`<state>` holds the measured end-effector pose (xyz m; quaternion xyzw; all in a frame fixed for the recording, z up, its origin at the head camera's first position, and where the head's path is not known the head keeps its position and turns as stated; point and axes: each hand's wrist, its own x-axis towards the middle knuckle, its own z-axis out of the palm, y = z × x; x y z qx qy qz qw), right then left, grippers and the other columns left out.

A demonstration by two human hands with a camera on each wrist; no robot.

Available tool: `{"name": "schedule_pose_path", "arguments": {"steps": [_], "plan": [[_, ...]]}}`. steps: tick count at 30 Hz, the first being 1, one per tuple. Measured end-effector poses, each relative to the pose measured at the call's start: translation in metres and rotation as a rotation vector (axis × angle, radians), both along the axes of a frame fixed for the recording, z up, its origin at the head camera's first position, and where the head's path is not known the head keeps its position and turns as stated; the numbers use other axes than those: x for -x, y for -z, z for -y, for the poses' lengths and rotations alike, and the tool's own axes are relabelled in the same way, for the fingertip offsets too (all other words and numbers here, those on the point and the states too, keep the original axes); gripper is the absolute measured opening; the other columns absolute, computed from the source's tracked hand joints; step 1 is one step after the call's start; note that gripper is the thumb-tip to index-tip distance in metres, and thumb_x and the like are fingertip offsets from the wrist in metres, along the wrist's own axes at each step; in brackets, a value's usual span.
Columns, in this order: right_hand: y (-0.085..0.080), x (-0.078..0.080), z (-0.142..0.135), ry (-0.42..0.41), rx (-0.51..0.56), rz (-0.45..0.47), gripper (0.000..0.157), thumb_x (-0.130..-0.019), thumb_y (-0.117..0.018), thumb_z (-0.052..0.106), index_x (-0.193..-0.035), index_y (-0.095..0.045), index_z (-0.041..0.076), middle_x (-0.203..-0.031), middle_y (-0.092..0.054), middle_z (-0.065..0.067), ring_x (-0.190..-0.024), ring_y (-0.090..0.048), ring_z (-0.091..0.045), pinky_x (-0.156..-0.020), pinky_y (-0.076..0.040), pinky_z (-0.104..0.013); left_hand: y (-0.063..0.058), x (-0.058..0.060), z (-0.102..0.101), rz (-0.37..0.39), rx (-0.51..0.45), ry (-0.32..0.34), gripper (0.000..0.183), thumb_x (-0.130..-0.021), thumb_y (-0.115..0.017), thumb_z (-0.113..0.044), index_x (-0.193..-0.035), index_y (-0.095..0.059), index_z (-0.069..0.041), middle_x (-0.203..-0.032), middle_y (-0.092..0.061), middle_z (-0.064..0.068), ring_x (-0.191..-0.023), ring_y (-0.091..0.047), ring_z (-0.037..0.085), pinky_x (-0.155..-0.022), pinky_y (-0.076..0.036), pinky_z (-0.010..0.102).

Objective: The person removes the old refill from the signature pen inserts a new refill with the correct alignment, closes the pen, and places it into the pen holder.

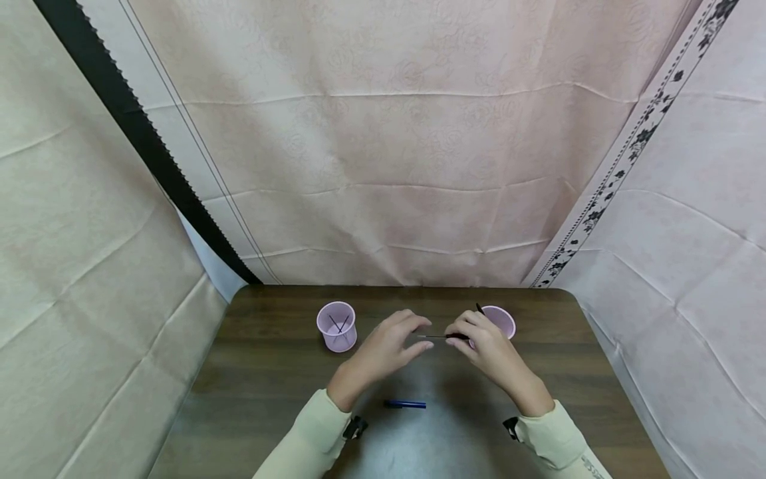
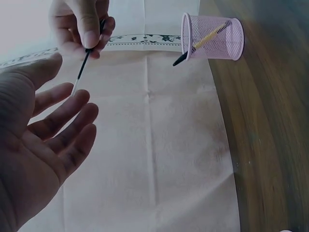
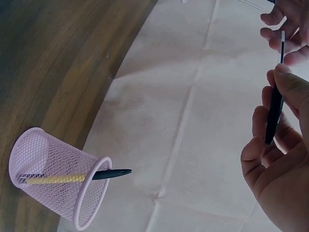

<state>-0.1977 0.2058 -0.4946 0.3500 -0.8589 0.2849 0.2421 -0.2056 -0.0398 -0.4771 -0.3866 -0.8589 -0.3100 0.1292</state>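
Observation:
My right hand (image 1: 481,339) pinches a black pen part (image 3: 274,113) between thumb and fingers. Out of it sticks a thin dark refill (image 3: 282,48) with a pale end, pointing toward my left hand (image 1: 385,342). That left hand is held open, thumb and fingers apart; the pale end overlaps its fingers in the left wrist view. Just behind the right hand stands a pink mesh cup (image 1: 506,322), partly hidden, holding a yellow-bodied pen (image 3: 58,179) with a black end.
Left of the hands, a second pink mesh cup (image 1: 342,342) holds thin dark sticks (image 1: 341,324). A blue pen piece (image 1: 405,404) lies on the wooden table (image 1: 251,372) between the forearms. Patterned cloth (image 1: 389,133) hangs behind the table and at both sides.

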Motion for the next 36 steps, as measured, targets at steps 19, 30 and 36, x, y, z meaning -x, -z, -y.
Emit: {"name": "schedule_pose_path", "arguments": {"steps": [19,30,36], "plan": [[-0.0069,-0.0048,0.003,0.006,0.038,0.073,0.017,-0.086,-0.083,0.009,-0.1,-0.076,0.015,-0.1,-0.069,0.006,-0.096,-0.062,-0.01,-0.083,-0.049,-0.023,-0.0003,-0.0018,-0.0091,-0.177,0.009,-0.036,0.006,-0.092,-0.078,-0.012,-0.097,-0.076,-0.013,-0.089,-0.063,-0.003,-0.083,-0.059,0.01,-0.073,-0.051,0.021],[-0.0072,-0.006,0.0026,0.016,0.033,0.043,0.021,-0.083,-0.085,0.009,-0.099,-0.075,0.016,-0.098,-0.069,0.006,-0.094,-0.062,-0.01,-0.086,-0.05,-0.029,-0.0023,-0.002,-0.007,-0.194,0.035,-0.047,0.006,-0.091,-0.079,-0.012,-0.096,-0.078,-0.014,-0.086,-0.061,-0.004,-0.081,-0.058,0.01,-0.071,-0.05,0.021],[-0.0098,-0.0077,0.0014,0.017,0.041,0.057,0.018,-0.083,-0.085,0.009,-0.097,-0.075,0.013,-0.097,-0.069,0.006,-0.094,-0.063,-0.01,-0.095,-0.049,-0.038,-0.0041,-0.002,-0.0044,-0.202,0.039,-0.048,0.004,-0.092,-0.078,-0.014,-0.096,-0.079,-0.015,-0.085,-0.061,-0.005,-0.082,-0.058,0.009,-0.07,-0.05,0.021]]}}
